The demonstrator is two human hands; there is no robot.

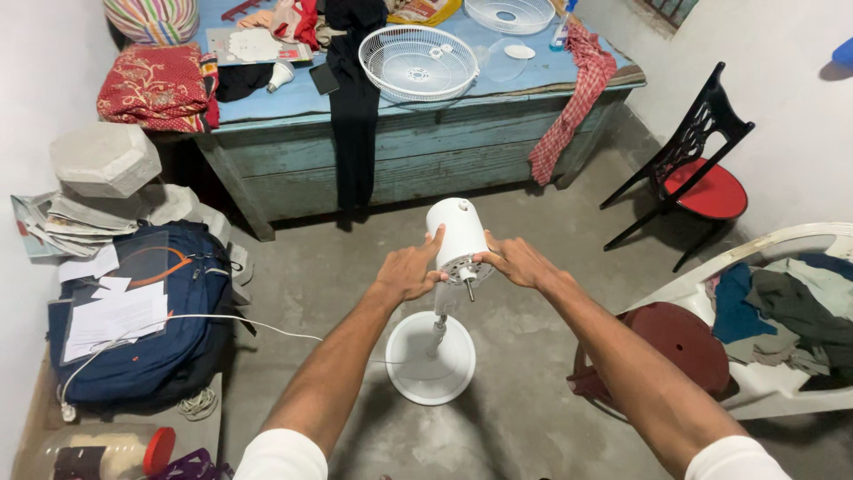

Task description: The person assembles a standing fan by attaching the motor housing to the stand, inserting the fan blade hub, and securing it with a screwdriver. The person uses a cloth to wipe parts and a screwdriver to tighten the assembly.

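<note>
White fan motor (457, 236) between two hands

fan motor housing (457, 233): white | table (426, 142): worn blue | chair seat (708, 189): red | backpack (151, 320): seemingly navy

White fan grilles (418, 62) on blue table (426, 142); black chair (689, 151) right; blue backpack (169, 356) left.

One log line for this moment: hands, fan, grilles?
left hand: on fan motor | right hand: on fan motor | base: on floor | grilles: off, on table
</note>
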